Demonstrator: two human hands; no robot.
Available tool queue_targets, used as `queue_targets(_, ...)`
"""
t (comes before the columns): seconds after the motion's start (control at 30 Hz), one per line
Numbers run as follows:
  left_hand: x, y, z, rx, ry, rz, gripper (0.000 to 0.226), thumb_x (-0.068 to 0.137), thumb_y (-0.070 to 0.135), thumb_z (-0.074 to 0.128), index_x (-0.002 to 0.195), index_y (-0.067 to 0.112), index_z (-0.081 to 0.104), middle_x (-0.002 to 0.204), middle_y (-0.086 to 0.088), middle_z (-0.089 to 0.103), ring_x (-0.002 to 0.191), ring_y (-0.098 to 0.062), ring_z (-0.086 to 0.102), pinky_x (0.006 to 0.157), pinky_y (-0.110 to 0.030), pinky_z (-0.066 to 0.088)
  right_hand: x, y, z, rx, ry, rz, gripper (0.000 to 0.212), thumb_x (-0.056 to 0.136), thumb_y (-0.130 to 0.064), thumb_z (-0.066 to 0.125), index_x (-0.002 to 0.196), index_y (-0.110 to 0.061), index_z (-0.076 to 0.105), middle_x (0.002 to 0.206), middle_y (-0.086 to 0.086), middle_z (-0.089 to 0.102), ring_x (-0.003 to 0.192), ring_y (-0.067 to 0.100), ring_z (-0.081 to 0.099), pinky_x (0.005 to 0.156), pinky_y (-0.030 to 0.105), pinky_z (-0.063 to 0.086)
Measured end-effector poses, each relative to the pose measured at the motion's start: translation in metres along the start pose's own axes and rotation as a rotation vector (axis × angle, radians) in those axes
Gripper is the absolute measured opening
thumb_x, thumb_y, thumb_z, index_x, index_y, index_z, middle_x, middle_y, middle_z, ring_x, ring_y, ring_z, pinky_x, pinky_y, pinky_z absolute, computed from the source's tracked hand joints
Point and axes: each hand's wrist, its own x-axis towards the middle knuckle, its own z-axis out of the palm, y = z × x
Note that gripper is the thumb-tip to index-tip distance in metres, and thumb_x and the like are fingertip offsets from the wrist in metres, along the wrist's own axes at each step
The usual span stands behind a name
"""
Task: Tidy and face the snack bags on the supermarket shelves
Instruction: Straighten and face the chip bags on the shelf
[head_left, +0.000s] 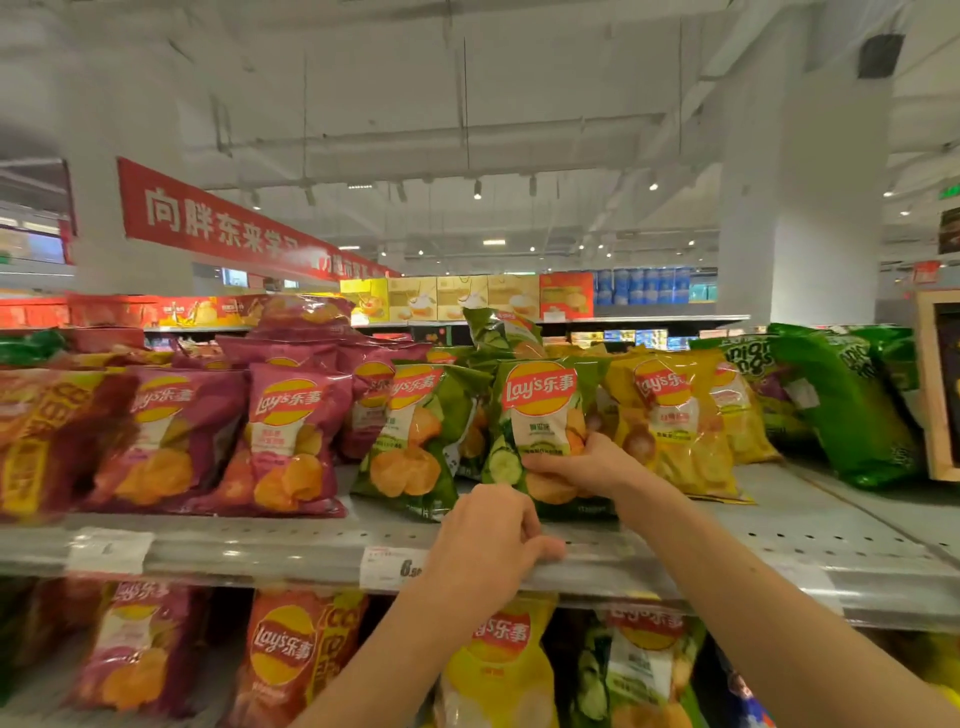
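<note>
Right hand (576, 467) pinching the green bag (545, 431) low on its front, thumb across the picture, fingers tucked behind. Standing upright at the shelf (779, 530) front, logo out, between another green bag (421, 441) and the yellow bags (675, 426). Left hand (488, 540) curled over the shelf lip, just below and left of the bag, holding no bag. Risk here: let go too soon and could flop forward off the edge; squeeze hard and could crush the chips; nudge sideways and could topple the leaning neighbour.
</note>
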Motion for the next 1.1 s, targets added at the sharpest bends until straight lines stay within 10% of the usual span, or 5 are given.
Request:
queue_targets(0.2,0.000,-0.002,0.005,0.016,0.054,0.039,0.030,0.081,0.055,0.074,0.078,0.026,0.069,0.080,0.013,0.056,0.076,-0.005,0.054,0.072,-0.027,0.049,-0.005,-0.005,0.002,-0.014,-0.005,0.008,0.091,0.063,-0.048,0.093,0.140,-0.021,0.052,0.106,-0.011,0.064,0.084,-0.002,0.058,0.053,0.014,0.043)
queue_targets(0.47,0.000,-0.001,0.008,-0.005,0.038,0.028,0.027,0.082,0.056,0.072,0.076,0.031,0.063,0.081,0.013,0.058,0.077,-0.004,0.055,0.073,-0.029,0.052,-0.031,0.001,-0.020,-0.160,-0.008,-0.056,0.098,0.063,-0.065,0.086,0.140,-0.018,0.049,0.139,-0.001,0.059,0.120,0.020,0.060,0.101,0.038,0.053)
queue_targets(0.6,0.004,0.023,0.022,-0.148,0.110,0.027,0.029,0.084,0.059,0.067,0.084,0.031,0.064,0.078,0.013,0.063,0.076,-0.005,0.060,0.072,-0.034,0.055,-0.067,0.009,-0.054,-0.184,0.119,-0.209,0.052,0.076,-0.059,0.080,0.113,-0.033,0.053,0.104,-0.021,0.065,0.090,-0.002,0.059,0.068,0.016,0.049)
queue_targets(0.9,0.012,0.205,0.115,-0.577,0.261,0.055,0.017,0.087,0.037,0.071,0.095,0.023,0.066,0.084,0.010,0.066,0.082,-0.012,0.063,0.075,-0.035,0.053,-0.188,0.087,-0.219,0.017,0.509,-0.228,0.031,0.089,-0.040,0.075,0.114,-0.023,0.066,0.099,-0.005,0.073,0.091,0.004,0.068,0.074,0.020,0.053)
queue_targets(1.1,-0.024,0.387,0.203,-0.782,0.220,0.136,0.005,0.088,0.028,0.068,0.088,0.024,0.065,0.077,0.011,0.067,0.078,-0.017,0.066,0.077,-0.041,0.056,-0.283,0.173,-0.388,0.011,0.691,-0.064,0.029,0.087,-0.030,0.077,0.110,-0.013,0.071,0.101,0.009,0.076,0.099,0.026,0.072,0.092,0.048,0.057)
